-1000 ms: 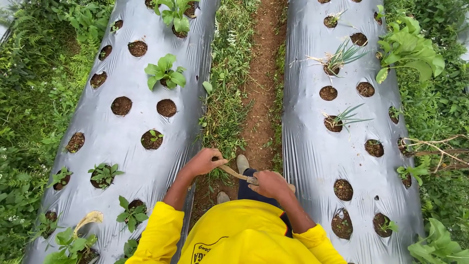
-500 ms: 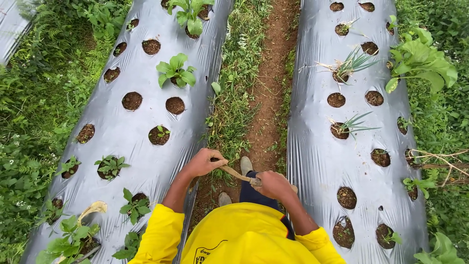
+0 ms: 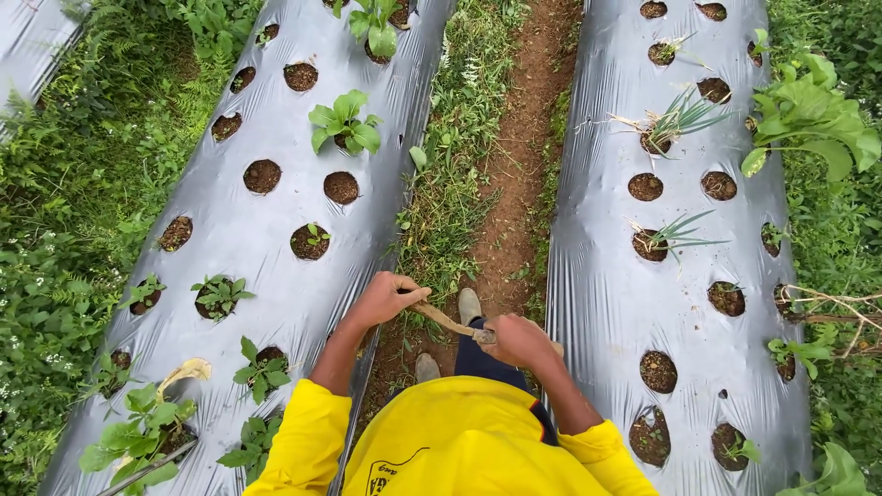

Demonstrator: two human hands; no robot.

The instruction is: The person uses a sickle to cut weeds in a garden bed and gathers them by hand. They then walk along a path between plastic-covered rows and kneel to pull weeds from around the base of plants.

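The left hand (image 3: pixel 386 298) is clenched on the tip of a curved, brownish blade-like tool (image 3: pixel 450 323), and the right hand (image 3: pixel 519 342) is closed on its handle end, so the tool spans between them above the grassy dirt path (image 3: pixel 501 184). Since a second ago the grip has not altered; only the view has shifted, the silver plastic-covered beds (image 3: pixel 248 239) sliding lower in view, so nothing has advanced.

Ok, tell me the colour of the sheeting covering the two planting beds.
Shiny silver-grey plastic sheeting, punched with round holes showing brown soil; the head view shows it clearly on both beds.
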